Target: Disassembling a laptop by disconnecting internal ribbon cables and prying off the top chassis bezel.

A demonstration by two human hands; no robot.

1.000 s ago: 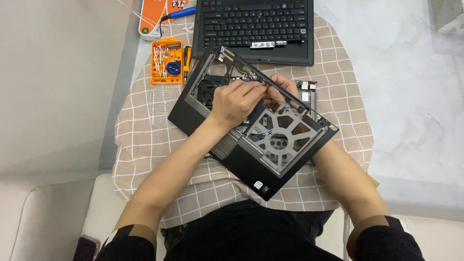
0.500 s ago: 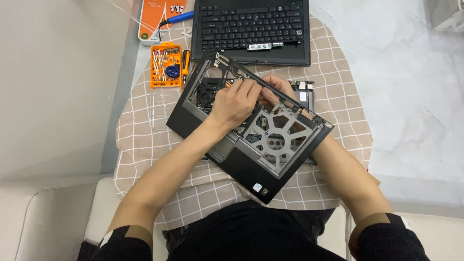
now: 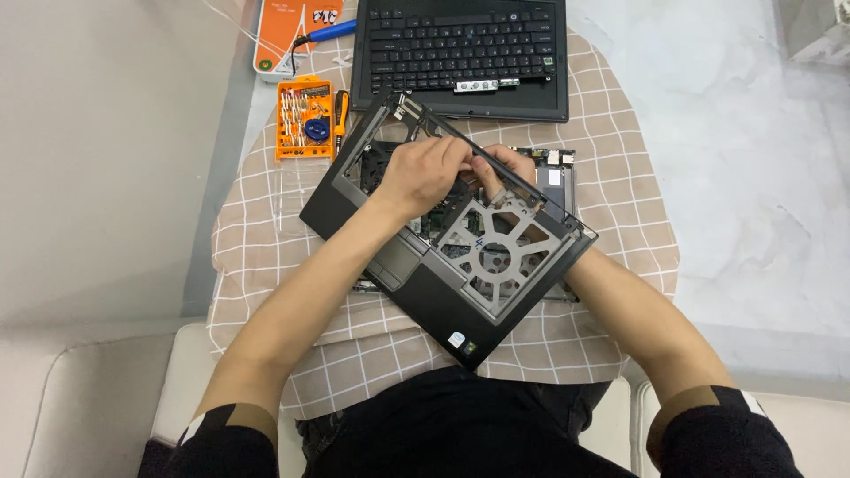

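Lying tilted on the checked cloth (image 3: 611,221), the big black laptop frame (image 3: 425,283) sits right under the fingers, and the left hand (image 3: 423,173) curls on its top bar. The right hand (image 3: 505,168) is mostly hidden behind that bar, so its grip cannot be told. Beyond the fingers are the black keyboard (image 3: 460,44) and, left of it, a small orange tool box (image 3: 304,115).

My left hand (image 3: 425,173) rests curled on top edge of black laptop palmrest frame (image 3: 443,239), fingers bent over frame's upper bar. My right hand (image 3: 506,168) reaches under frame from behind, only fingertips showing at bar. Frame tilted diagonally on checked cloth (image 3: 611,221). Detached keyboard (image 3: 460,49) lies beyond. Orange screwdriver-bit case (image 3: 304,117) left of frame, well apart from hands.
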